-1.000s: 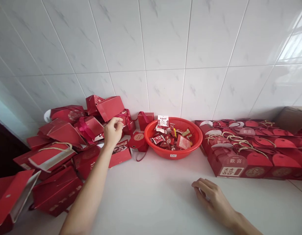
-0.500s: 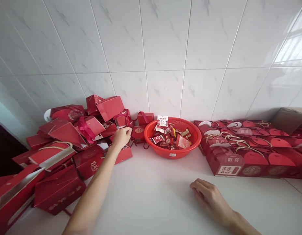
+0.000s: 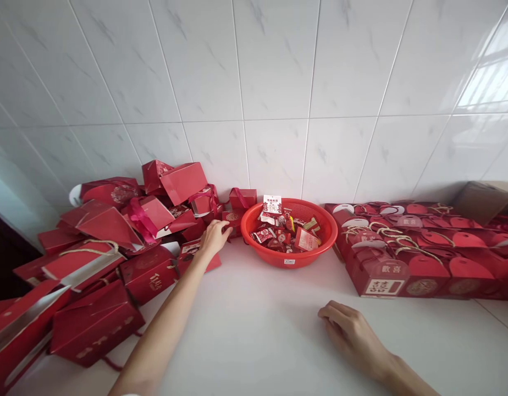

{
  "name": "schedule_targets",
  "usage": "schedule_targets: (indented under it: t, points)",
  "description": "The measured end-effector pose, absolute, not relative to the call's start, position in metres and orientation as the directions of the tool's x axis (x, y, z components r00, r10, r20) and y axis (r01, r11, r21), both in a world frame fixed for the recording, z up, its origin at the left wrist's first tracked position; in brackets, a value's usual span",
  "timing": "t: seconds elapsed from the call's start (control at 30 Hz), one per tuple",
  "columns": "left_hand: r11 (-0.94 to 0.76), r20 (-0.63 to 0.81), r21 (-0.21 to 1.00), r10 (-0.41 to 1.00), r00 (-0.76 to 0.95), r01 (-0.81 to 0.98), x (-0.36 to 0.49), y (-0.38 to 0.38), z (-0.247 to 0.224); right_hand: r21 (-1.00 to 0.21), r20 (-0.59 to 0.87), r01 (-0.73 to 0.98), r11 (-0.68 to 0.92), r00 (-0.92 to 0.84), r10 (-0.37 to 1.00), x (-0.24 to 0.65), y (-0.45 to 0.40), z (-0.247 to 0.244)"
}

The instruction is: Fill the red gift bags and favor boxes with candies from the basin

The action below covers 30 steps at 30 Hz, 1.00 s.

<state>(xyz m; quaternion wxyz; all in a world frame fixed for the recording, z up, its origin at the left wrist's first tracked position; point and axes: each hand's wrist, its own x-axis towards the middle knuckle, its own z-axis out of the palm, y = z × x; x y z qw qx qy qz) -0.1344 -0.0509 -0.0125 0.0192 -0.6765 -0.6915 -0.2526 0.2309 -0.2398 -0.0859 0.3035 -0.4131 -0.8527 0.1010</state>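
My left hand (image 3: 215, 237) reaches to the right end of a heap of red gift boxes. Its fingers are bent and closed at the near left side of a small red box with a round pattern (image 3: 233, 218). What they grip, if anything, is hidden. Another small red box with a ribbon (image 3: 244, 199) stands just behind. Right of these sits a red plastic basket (image 3: 289, 259) holding wrapped sweets and snack packets (image 3: 307, 240). My right hand (image 3: 355, 335) rests on the white tabletop (image 3: 254, 330), fingers loosely curved and somewhat apart, with nothing visible in them.
Red boxes (image 3: 93, 327) lie piled and tilted along the left, some with ribbons or cord handles. Rows of upright red boxes (image 3: 427, 286) with rope handles line the right. A brown carton (image 3: 487, 199) stands at the back right, against the tiled wall (image 3: 279, 154).
My left hand has moved slightly right and down to the small red box. A dark cord loop beside that box is no longer visible. My right hand has stayed in place.
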Motion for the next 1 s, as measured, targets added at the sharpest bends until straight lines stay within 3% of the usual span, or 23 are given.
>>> schedule_targets:
  t: [0.27,0.5,0.63,0.73,0.8,0.9,1.0]
  points:
    - [-0.144,0.478,0.401,0.875,-0.073,0.905,-0.126,-0.042,-0.023,-0.427,0.432,0.645,0.634,-0.470,0.769,0.230,-0.239,-0.087]
    - [-0.132,0.565,0.557,0.783,-0.258,0.820,-0.135,-0.044,-0.002,-0.438,0.418,0.643,0.629,-0.474,0.775,0.232,-0.239,-0.084]
    - [-0.292,0.643,0.707,0.644,-0.415,0.644,-0.138,-0.057,0.025,-0.443,0.423,0.637,0.631,-0.472,0.774,0.232,-0.241,-0.085]
    - [-0.414,0.723,0.675,0.539,-0.433,0.611,-0.127,-0.080,0.054,-0.462,0.457,0.618,0.636,-0.448,0.768,0.232,-0.240,-0.087]
    - [-0.462,0.754,0.626,0.564,-0.336,0.628,-0.114,-0.105,0.072,-0.501,0.527,0.572,0.650,-0.394,0.753,0.231,-0.237,-0.083]
    - [-0.543,0.682,0.570,0.731,0.013,0.617,-0.086,-0.147,0.086,-0.572,0.665,0.485,0.662,-0.200,0.720,0.229,-0.231,-0.063]
    - [-0.646,0.588,0.511,0.744,0.318,0.567,-0.058,-0.183,0.086,-0.643,0.728,0.379,0.666,0.030,0.685,0.226,-0.227,-0.027]
